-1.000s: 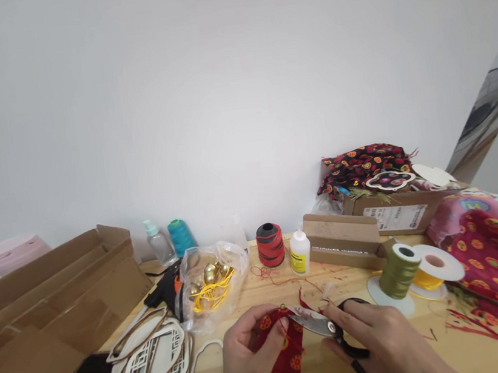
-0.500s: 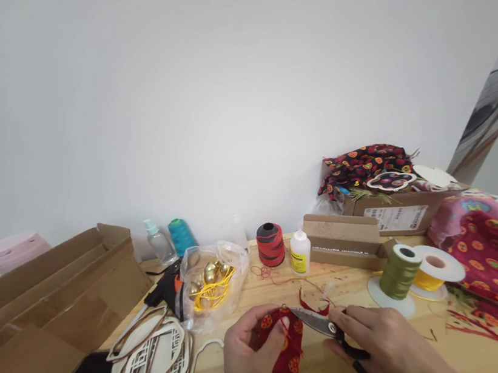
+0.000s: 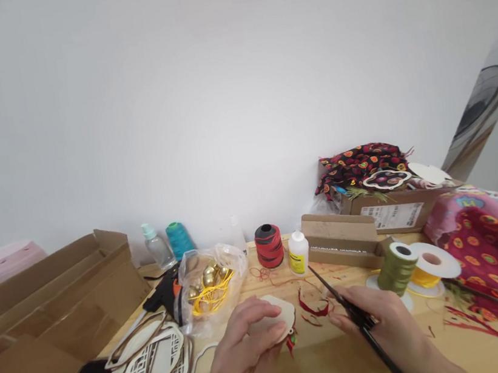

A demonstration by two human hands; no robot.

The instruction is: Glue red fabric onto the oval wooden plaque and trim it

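Between the thumb and fingers of my left hand (image 3: 247, 352) is a fabric-covered board (image 3: 281, 315), its pale plain side facing up. A bit of patterned red cloth (image 3: 291, 342) shows below its edge. My right hand (image 3: 381, 322) grips black scissors (image 3: 355, 313), the blades together and pointing up and left, apart from the board. Dark red cloth scraps (image 3: 311, 307) lie on the table between both hands.
Past my hands stand a red thread spool (image 3: 270, 251) and a glue bottle (image 3: 299, 259). A plastic bag of gold bells (image 3: 210, 277) and wooden frames (image 3: 149, 371) lie left. Right are a green thread spool (image 3: 396, 274) and red cloth (image 3: 482, 253). Cardboard box (image 3: 56, 322) sits far left.
My left hand has turned the board over, from red patterned cloth to its pale side. The scissors have drawn away from its edge, and their blades now show edge-on.
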